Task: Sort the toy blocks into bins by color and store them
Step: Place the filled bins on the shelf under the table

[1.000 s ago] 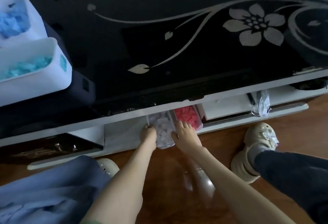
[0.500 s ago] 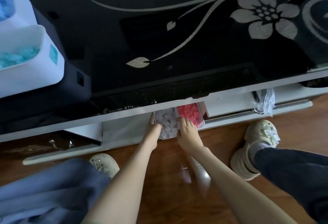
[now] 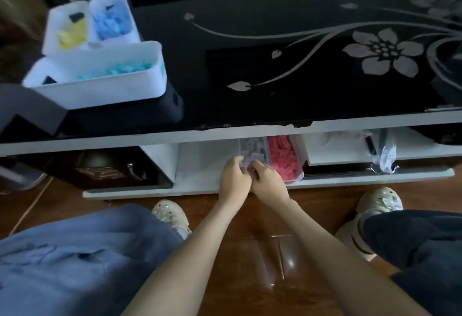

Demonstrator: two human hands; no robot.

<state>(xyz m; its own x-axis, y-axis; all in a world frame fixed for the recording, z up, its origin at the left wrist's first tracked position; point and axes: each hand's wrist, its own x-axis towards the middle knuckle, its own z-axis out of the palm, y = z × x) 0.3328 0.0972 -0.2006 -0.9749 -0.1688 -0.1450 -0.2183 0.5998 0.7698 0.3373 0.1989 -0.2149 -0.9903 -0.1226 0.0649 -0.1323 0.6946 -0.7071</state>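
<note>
Under the bench (image 3: 275, 85) top's front edge, both hands are at the clear bin (image 3: 253, 149) of white blocks.
Left hand (image 3: 235, 178) and right hand (image 3: 268, 181) meet at the bin's near short end, each grip curled round its rim (fingertips blurred). Its long axis runs front to back, the far end hidden beneath the overhanging edge. A red bin (image 3: 285, 159) sits just beside it on the right; bare shelf (image 3: 200, 168) lies open to its left, floor (image 3: 325, 205) in front.
</note>
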